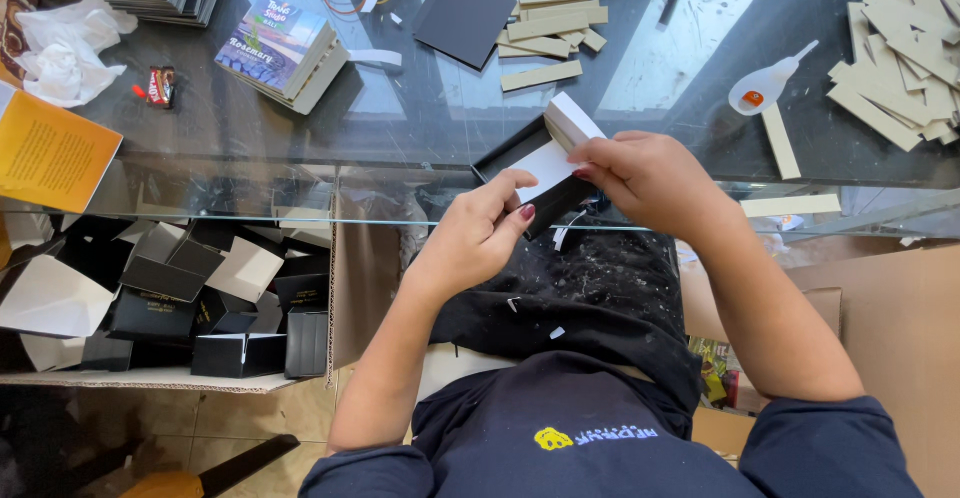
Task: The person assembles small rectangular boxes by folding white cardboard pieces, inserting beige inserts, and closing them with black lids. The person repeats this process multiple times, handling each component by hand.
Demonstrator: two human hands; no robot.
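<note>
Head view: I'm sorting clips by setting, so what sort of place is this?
Probably a small box-making workshop: a glass-topped table strewn with cut beige cardboard strips, a carton of finished black boxes, and both hands on a black-and-white box.

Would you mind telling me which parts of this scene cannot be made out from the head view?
- Black-and-white box, head view: its near end is covered by the right hand and left hand.
- Right hand's grip: fingertips hidden beneath the hand.
- Cardboard strips: the pile is cut off by the right edge.
- Black boxes in the carton under the glass table: blurred by reflections.
</note>
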